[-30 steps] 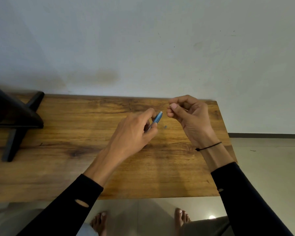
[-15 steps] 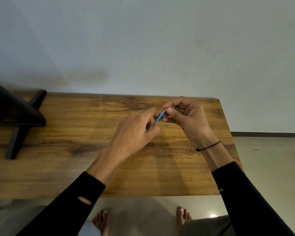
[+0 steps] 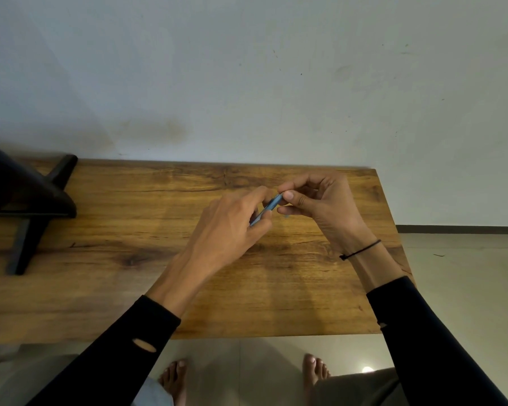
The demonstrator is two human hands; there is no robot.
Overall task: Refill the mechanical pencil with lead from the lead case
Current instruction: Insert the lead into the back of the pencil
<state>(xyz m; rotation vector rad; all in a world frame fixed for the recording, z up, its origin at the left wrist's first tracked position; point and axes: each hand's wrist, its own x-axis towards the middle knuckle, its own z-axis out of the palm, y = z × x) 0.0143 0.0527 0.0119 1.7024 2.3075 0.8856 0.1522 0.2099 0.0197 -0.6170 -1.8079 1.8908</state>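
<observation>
**Pencil held between both hands above the table; fine detail obscured**

Hidden or unclear: most of the mechanical pencil [image 3: 269, 207] is covered by the left hand [image 3: 235, 227]; only a short blue length of barrel shows between the two hands. Its upper end disappears behind the fingertips [image 3: 288, 196] of the right hand [image 3: 324, 206], so whether lead is held there cannot be determined. A small bluish speck [image 3: 286, 215] lies on the wooden table [image 3: 147, 235] just below the right hand; too small to identify. A dark stand [image 3: 24, 200] is cut off at the left edge.

Task item: slim, blue, tilted with its far end raised toward the right, held above the table's right-centre.

Grip: left hand is closed around the barrel. Right thumb and forefinger are pinched together at the pencil's upper end.
</observation>
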